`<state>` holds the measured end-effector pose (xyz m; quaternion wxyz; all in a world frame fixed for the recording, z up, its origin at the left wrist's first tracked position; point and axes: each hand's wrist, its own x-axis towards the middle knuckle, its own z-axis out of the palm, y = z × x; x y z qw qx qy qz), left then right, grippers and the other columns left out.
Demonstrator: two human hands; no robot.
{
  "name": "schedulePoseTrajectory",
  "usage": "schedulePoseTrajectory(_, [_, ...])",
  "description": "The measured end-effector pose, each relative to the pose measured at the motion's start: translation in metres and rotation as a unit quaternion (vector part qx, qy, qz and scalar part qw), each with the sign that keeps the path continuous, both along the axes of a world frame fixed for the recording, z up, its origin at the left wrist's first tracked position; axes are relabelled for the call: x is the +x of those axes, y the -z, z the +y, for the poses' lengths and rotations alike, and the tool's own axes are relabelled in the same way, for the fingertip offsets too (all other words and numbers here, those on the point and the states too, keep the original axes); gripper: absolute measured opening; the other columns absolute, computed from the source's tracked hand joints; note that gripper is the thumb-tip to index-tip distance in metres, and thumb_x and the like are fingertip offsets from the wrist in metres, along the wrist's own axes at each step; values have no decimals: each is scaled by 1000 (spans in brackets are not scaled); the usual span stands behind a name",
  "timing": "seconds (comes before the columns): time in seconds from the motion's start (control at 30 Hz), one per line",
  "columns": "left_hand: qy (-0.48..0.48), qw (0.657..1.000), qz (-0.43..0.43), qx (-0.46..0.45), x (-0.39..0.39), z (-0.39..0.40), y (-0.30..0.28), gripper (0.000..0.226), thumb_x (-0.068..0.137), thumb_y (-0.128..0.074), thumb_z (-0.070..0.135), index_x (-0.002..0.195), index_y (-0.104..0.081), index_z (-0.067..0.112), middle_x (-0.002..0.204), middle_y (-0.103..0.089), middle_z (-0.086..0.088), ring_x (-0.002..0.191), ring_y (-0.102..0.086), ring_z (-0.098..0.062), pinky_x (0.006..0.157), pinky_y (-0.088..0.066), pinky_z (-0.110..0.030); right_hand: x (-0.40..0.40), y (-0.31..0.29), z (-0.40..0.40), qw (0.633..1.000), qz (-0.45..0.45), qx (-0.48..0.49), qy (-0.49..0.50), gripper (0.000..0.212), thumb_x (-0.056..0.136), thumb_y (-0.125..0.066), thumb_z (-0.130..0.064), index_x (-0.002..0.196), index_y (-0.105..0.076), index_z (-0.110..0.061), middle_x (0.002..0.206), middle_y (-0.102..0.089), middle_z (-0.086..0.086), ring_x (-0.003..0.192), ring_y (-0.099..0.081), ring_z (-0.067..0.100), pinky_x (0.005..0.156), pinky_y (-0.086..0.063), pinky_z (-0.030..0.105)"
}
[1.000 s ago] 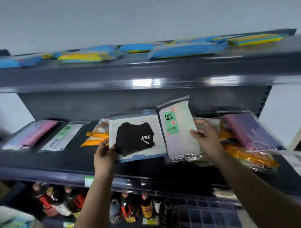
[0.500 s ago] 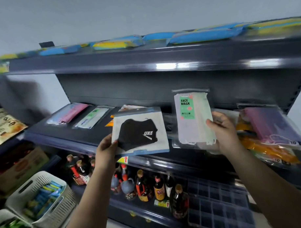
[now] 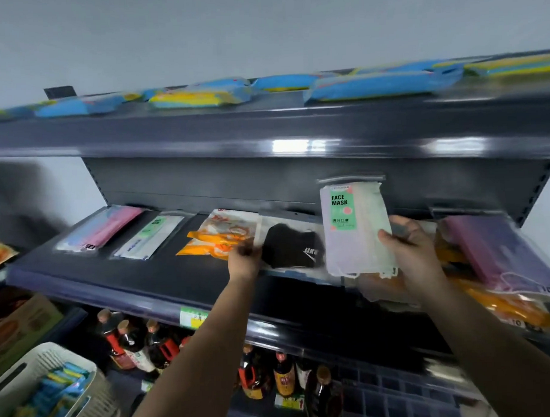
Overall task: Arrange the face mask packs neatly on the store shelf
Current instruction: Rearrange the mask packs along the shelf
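My left hand (image 3: pixel 245 260) grips the left edge of the black mask pack (image 3: pixel 292 246), which lies low over the dark middle shelf (image 3: pixel 163 274), just right of the orange pack (image 3: pixel 220 236). My right hand (image 3: pixel 407 245) holds a pale pack labelled FACE MASK (image 3: pixel 355 229) upright above the shelf. A pink pack (image 3: pixel 106 228) and a white-green pack (image 3: pixel 150 236) lie in a row at the left. At the right, a purple pack (image 3: pixel 499 250) rests on orange packs (image 3: pixel 508 309).
The top shelf (image 3: pixel 264 127) carries a row of blue and yellow packs (image 3: pixel 378 84). Below the middle shelf stand sauce bottles (image 3: pixel 282 376). A white basket (image 3: pixel 40 391) with blue packets sits at the lower left, with cardboard boxes (image 3: pixel 19 323) beside it.
My left hand has brought the black mask pack down and back onto the shelf beside the orange pack. My right hand keeps the FACE MASK pack raised. The camera view has shifted.
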<state>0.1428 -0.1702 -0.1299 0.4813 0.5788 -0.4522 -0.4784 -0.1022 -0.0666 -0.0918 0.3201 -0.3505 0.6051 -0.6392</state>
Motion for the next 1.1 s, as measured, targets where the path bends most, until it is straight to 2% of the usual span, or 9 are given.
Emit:
schedulePoseTrajectory(0.1, [22,999,-47,8,-7,-15,5,27,88,-61,12,113,-61,2,112,-66,-21,100,-63,-34,88,-49,-48,3,-2,-9,1000,5,8,-7,29,88,-63,-12,112,-53,-25,112,-64,10,94,-65,34,67,-55,40])
schedulePoseTrajectory(0.2, [24,995,-98,-5,-9,-21,2,31,89,-59,11,118,-59,-1,115,-64,-22,107,-61,-36,88,-47,-36,8,-5,-17,1000,6,5,-25,28,89,-61,-10,112,-52,-23,110,-63,9,93,-63,32,59,-50,31])
schedulePoseTrajectory(0.33, [4,988,-152,-22,-5,-26,-1,34,93,-53,11,124,-56,-1,123,-61,-19,116,-56,-33,91,-41,-28,15,-5,-22,999,9,-2,-41,33,89,-60,-6,120,-52,-13,111,-62,12,93,-62,27,67,-52,33])
schedulePoseTrajectory(0.47, [48,984,-172,-4,-2,-18,-1,20,91,-53,12,104,-63,0,107,-66,-26,96,-63,-40,83,-54,-45,24,-2,-23,999,7,1,-53,36,88,-61,-5,123,-52,-12,113,-63,11,96,-63,25,77,-53,37])
schedulePoseTrajectory(0.57, [42,973,-225,-7,5,3,-2,24,93,-48,19,95,-61,0,97,-65,-26,90,-61,-42,70,-48,-36,38,0,-20,998,-5,-1,-70,35,88,-60,-4,120,-53,-13,106,-65,8,89,-64,21,72,-52,33])
schedulePoseTrajectory(0.67, [24,993,-113,-14,15,42,-12,31,97,-46,27,106,-62,1,106,-67,-18,98,-61,-33,79,-44,-31,63,4,-14,995,-40,-1,-95,34,88,-59,-2,118,-53,-16,98,-66,3,82,-64,18,72,-54,36])
schedulePoseTrajectory(0.83, [31,987,158,14,48,106,-21,26,95,-46,32,89,-63,13,70,-69,-1,63,-66,-16,60,-49,-24,116,19,-7,988,-46,5,-148,35,88,-60,-4,120,-53,-16,102,-65,6,82,-62,13,66,-51,29])
schedulePoseTrajectory(0.97, [14,989,146,-16,82,131,-15,44,70,-75,14,109,-55,22,98,-65,-6,80,-65,-24,61,-53,-35,163,24,-3,981,-58,14,-183,37,88,-58,-1,121,-51,-15,90,-63,-2,76,-58,6,64,-47,23])
schedulePoseTrajectory(1.1, [-27,987,146,-57,115,138,-20,57,74,-68,-10,115,-48,23,96,-60,-7,79,-65,-28,51,-58,-36,209,24,-5,972,-53,28,-227,49,86,-51,7,128,-45,-18,103,-64,3,79,-57,5,63,-44,20])
